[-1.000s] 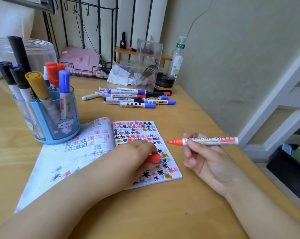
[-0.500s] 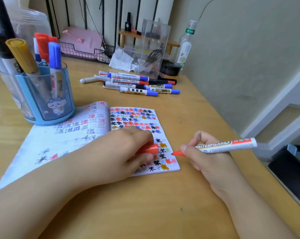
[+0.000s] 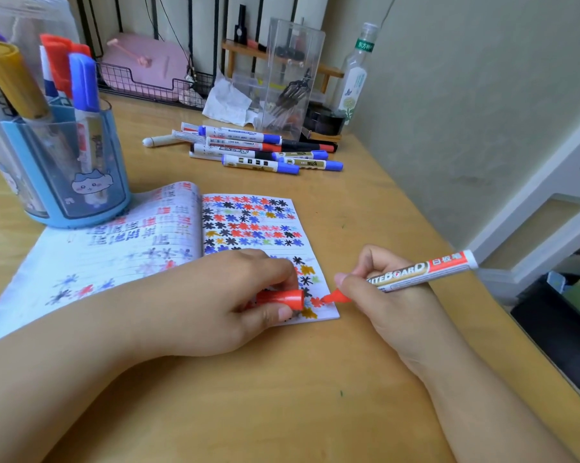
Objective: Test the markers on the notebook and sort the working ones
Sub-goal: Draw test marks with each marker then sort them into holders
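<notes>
An open notebook (image 3: 168, 235) lies on the wooden desk, its right page covered in coloured star scribbles. My right hand (image 3: 392, 302) grips an uncapped red whiteboard marker (image 3: 418, 270), whose tip touches the page's lower right corner. My left hand (image 3: 221, 299) rests on the page and pinches the red cap (image 3: 281, 298). A pile of capped markers (image 3: 258, 150) lies behind the notebook. A blue holder (image 3: 64, 168) at the left holds several markers upright.
A clear acrylic box (image 3: 292, 75), a bottle (image 3: 357, 71), a crumpled tissue (image 3: 226, 103) and a wire basket (image 3: 141, 85) with a pink item stand along the back wall. The desk's right edge runs close to my right hand, with dark bins (image 3: 562, 329) on the floor beyond.
My right hand has brought the marker down from mid-air to the page's lower right corner, where the tip now touches the paper. My left hand keeps the cap in place.
</notes>
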Tool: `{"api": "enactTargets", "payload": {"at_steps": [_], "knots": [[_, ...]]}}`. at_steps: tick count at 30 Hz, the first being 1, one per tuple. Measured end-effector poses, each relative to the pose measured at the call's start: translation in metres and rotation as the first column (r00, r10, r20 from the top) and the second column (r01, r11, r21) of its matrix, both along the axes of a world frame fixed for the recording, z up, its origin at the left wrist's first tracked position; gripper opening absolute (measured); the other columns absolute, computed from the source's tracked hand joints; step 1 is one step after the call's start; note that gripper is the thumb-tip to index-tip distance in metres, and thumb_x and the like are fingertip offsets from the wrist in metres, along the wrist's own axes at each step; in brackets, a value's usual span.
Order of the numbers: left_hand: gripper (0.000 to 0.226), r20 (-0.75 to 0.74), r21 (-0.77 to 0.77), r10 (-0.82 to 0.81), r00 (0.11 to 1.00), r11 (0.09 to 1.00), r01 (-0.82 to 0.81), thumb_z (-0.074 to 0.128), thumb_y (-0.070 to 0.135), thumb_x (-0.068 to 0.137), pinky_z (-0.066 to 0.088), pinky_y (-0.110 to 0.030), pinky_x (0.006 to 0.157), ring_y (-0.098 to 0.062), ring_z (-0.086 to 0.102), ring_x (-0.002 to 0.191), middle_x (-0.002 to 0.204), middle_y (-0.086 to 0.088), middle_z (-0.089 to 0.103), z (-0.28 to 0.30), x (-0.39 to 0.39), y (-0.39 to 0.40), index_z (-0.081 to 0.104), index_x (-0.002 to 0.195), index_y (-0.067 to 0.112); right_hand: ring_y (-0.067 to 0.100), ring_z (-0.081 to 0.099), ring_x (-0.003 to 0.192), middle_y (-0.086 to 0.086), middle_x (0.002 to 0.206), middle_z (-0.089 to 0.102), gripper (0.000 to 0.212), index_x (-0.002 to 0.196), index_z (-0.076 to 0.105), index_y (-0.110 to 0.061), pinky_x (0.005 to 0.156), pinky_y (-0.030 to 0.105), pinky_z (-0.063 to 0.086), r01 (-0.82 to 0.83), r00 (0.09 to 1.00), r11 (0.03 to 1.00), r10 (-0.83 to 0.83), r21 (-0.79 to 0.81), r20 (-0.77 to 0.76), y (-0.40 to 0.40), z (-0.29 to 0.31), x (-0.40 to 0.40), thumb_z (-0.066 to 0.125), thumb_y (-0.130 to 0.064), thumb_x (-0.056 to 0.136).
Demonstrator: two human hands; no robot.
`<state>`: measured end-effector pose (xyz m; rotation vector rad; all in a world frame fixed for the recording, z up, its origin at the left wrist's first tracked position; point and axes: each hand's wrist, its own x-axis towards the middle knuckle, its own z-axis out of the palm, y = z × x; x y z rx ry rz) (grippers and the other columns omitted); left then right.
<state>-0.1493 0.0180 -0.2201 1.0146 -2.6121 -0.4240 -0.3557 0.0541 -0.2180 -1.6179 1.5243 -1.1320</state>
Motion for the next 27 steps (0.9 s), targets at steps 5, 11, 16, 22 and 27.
{"api": "enactTargets", "payload": {"at_steps": [5, 11, 16, 22, 27], "knots": [[0.050, -0.053, -0.013, 0.003, 0.999, 1.000, -0.003, 0.032, 0.059, 0.076, 0.047, -0.030, 0.078, -0.011, 0.057, 0.089, 0.097, 0.009, 0.062, -0.005, 0.000, -0.001, 0.061, 0.104, 0.030, 0.006, 0.023, 0.039, -0.013, 0.038, 0.028, 0.038, 0.059, 0.036, -0.013, 0.040, 0.015, 0.021, -0.034, 0.997, 0.999, 0.033, -0.012, -0.068, 0.001, 0.002, 0.002, 0.063, -0.008, 0.084], [0.026, -0.114, -0.008, -0.025, 0.993, 1.000, 0.024, 0.044, 0.054, 0.082, 0.046, -0.019, 0.071, -0.002, 0.053, 0.086, 0.092, 0.015, 0.056, -0.011, 0.006, -0.006, 0.048, 0.105, 0.043, 0.007, 0.022, 0.041, -0.012, 0.040, 0.027, 0.038, 0.058, 0.034, -0.012, 0.041, 0.018, 0.020, -0.031, 0.992, 0.999, 0.032, 0.009, -0.123, 0.001, 0.003, 0.002, 0.063, -0.008, 0.082], [0.025, -0.134, 0.005, -0.035, 0.990, 0.999, 0.036, 0.047, 0.052, 0.081, 0.048, -0.024, 0.072, -0.002, 0.055, 0.085, 0.094, 0.017, 0.057, -0.013, 0.005, -0.007, 0.046, 0.106, 0.045, 0.008, 0.021, 0.046, -0.012, 0.044, 0.026, 0.031, 0.057, 0.036, -0.019, 0.042, 0.017, 0.020, -0.036, 0.991, 0.999, 0.036, 0.004, -0.127, 0.002, 0.004, 0.001, 0.062, -0.025, 0.072], [0.026, -0.139, 0.000, -0.035, 0.990, 0.999, 0.035, 0.049, 0.051, 0.081, 0.049, -0.027, 0.071, -0.002, 0.054, 0.084, 0.092, 0.017, 0.056, -0.015, 0.005, -0.007, 0.047, 0.106, 0.045, 0.008, 0.022, 0.044, -0.011, 0.043, 0.028, 0.035, 0.059, 0.037, -0.015, 0.041, 0.017, 0.020, -0.028, 0.990, 1.000, 0.028, 0.002, -0.141, 0.003, 0.004, 0.001, 0.064, -0.010, 0.082], [0.031, -0.132, -0.008, -0.050, 0.990, 0.999, 0.049, 0.040, 0.058, 0.079, 0.049, -0.028, 0.072, -0.001, 0.054, 0.084, 0.092, 0.015, 0.058, -0.015, 0.005, -0.008, 0.049, 0.104, 0.042, 0.007, 0.022, 0.043, -0.012, 0.041, 0.028, 0.036, 0.058, 0.037, -0.015, 0.041, 0.017, 0.021, -0.014, 0.992, 1.000, 0.012, -0.009, -0.125, 0.002, 0.002, 0.000, 0.063, -0.009, 0.082]]}}
